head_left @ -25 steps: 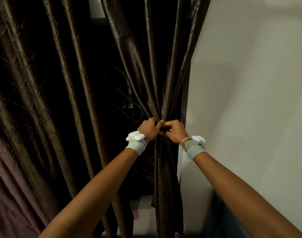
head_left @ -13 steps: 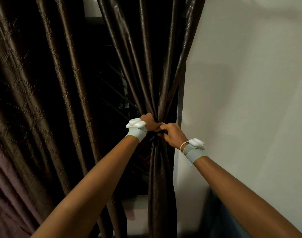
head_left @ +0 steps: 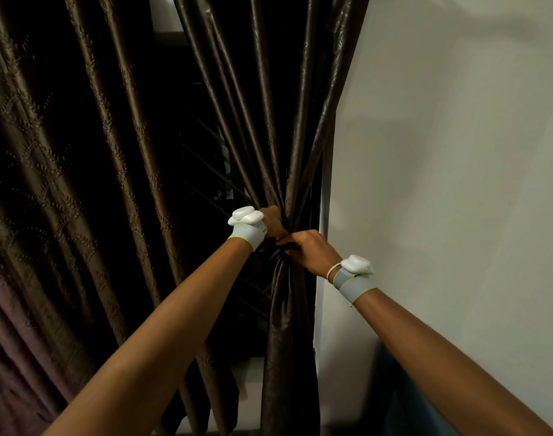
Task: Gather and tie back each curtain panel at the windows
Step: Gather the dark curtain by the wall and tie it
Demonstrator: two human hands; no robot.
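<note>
Curtain panel (head_left: 287,171) hung bunched directly ahead of both hands, long axis vertical, beside wall (head_left: 442,184). Left hand (head_left: 273,223) clenched gather slightly higher; right hand (head_left: 313,251) pinched dark band at waist, just below. Hands touching, equally near.

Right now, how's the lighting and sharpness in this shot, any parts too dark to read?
Head view: dim; the wall is the brightest area, the gap by the gathered curtain nearly black. Left hand and right hand are fairly sharp at the bunch; any tie is lost in shadow. Wide-angle bends the edges.
</note>
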